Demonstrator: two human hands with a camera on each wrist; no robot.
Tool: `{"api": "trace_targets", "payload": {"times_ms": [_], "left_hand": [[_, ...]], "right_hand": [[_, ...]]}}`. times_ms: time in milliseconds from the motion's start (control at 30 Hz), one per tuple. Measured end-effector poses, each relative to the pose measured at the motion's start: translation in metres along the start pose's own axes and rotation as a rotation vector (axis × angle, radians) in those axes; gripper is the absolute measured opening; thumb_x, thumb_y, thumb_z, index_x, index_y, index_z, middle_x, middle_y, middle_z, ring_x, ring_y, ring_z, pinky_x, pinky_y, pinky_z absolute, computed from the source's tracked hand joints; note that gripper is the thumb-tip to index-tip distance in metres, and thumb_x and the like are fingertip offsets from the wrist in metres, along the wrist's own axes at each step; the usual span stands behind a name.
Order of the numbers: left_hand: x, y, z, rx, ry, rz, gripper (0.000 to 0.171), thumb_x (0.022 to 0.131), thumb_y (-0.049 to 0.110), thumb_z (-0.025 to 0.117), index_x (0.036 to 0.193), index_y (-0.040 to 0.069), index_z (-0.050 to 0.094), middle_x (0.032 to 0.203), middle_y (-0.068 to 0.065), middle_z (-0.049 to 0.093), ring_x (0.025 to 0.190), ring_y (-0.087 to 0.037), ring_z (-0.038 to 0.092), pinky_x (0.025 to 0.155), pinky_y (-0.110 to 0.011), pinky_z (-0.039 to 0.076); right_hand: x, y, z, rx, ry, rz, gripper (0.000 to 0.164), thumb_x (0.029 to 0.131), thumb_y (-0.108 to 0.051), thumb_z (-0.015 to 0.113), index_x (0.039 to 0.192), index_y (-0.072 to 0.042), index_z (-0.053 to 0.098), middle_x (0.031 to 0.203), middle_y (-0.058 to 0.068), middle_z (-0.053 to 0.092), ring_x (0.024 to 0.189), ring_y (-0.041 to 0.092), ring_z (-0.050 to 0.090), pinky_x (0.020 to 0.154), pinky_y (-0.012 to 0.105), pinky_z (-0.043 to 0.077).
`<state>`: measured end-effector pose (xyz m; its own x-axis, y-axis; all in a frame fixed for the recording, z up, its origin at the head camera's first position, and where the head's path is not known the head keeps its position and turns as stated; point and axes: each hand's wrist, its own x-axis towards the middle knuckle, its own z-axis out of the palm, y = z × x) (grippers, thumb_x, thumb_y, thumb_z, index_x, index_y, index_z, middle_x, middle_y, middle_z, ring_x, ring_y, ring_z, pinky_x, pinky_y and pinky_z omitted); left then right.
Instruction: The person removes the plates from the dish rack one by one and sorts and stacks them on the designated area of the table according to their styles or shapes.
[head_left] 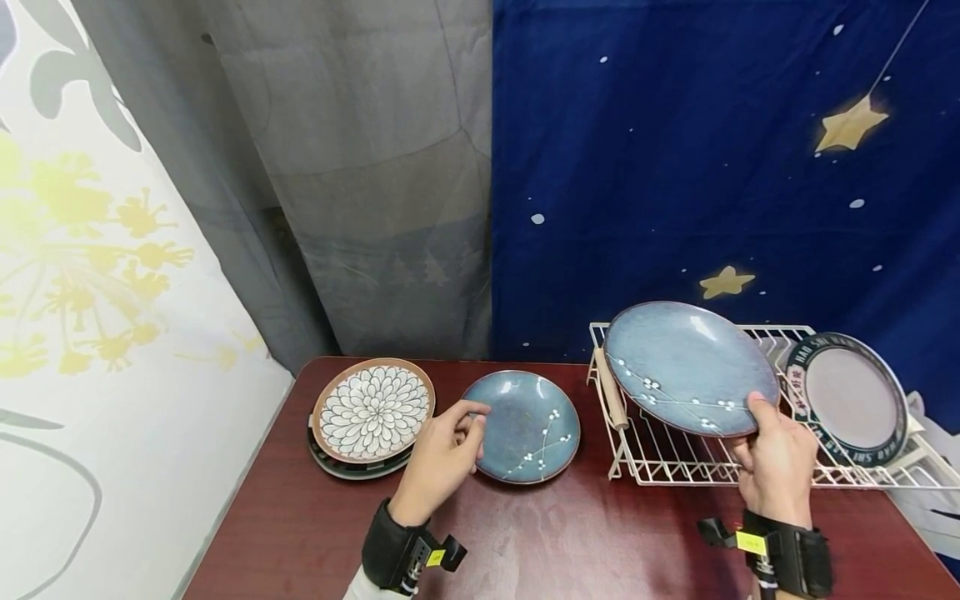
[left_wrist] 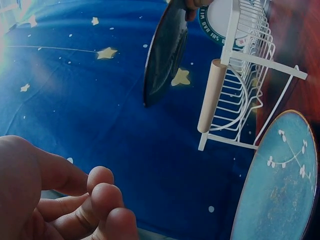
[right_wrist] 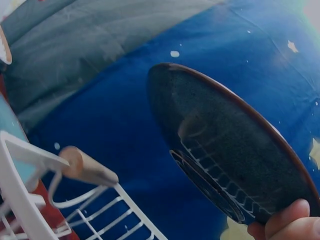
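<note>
My right hand [head_left: 780, 462] grips a blue plate [head_left: 686, 367] with white blossom sprigs by its near right edge, thumb on the upper face. The plate is held tilted above the white dish rack [head_left: 675, 471]; its dark underside shows in the right wrist view. My left hand [head_left: 442, 454] holds nothing, its fingers loosely bent, and overlaps the left edge of a second blue blossom plate [head_left: 525, 429] lying on the table. In the left wrist view, that hand [left_wrist: 75, 200] has its fingertips close together.
At the left, a flower-patterned plate [head_left: 375, 412] with a brown rim lies on a dark-rimmed plate [head_left: 352, 471]. A grey plate [head_left: 855, 400] with a dark lettered rim leans in the rack's right part. A wooden handle [head_left: 611, 387] is on the rack's left end. Curtains hang behind the table [head_left: 517, 542].
</note>
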<state>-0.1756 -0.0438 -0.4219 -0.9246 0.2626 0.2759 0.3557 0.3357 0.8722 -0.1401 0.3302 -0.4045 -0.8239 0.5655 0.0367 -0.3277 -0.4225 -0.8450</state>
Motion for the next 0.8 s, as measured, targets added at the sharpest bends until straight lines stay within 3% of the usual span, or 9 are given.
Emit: {"api": "trace_targets", "payload": {"times_ms": [167,367,567,800], "left_hand": [[0.0,-0.002,0.001,-0.004,-0.008,0.015,0.022,0.095,0.036,0.047,0.11,0.025,0.058,0.06,0.004,0.055,0.044,-0.013,0.054,0.042,-0.027,0.046],[0.002,-0.003,0.002,-0.01,-0.005,0.028,0.018,0.096,0.026,0.048,0.11,0.023,0.059,0.059,0.003,0.055,0.043,-0.014,0.054,0.041,-0.027,0.046],[0.004,-0.003,0.003,-0.035,0.007,-0.001,0.017,0.095,0.025,0.049,0.109,0.024,0.059,0.059,0.002,0.055,0.043,-0.014,0.054,0.039,-0.028,0.045],[0.004,-0.004,0.005,-0.053,0.004,0.024,0.016,0.095,0.022,0.05,0.108,0.02,0.06,0.058,0.0,0.056,0.04,-0.012,0.053,0.038,-0.027,0.046]], "right_hand": [[-0.004,0.007,0.01,-0.02,0.003,0.017,0.033,0.09,-0.015,0.059,0.062,0.003,0.058,0.043,0.002,0.043,0.025,0.009,0.024,0.033,0.029,0.003],[-0.007,0.014,0.021,-0.045,-0.021,0.005,0.035,0.09,-0.017,0.059,0.06,0.002,0.056,0.043,0.001,0.042,0.025,0.008,0.024,0.033,0.029,0.004],[-0.011,0.018,0.029,-0.021,-0.099,0.013,0.031,0.091,-0.014,0.057,0.067,0.004,0.059,0.048,0.004,0.047,0.025,0.007,0.027,0.033,0.029,0.003],[-0.02,0.024,0.037,-0.043,-0.156,0.051,0.032,0.092,-0.016,0.056,0.065,0.0,0.058,0.05,0.002,0.048,0.026,0.005,0.025,0.033,0.028,0.002]]}}
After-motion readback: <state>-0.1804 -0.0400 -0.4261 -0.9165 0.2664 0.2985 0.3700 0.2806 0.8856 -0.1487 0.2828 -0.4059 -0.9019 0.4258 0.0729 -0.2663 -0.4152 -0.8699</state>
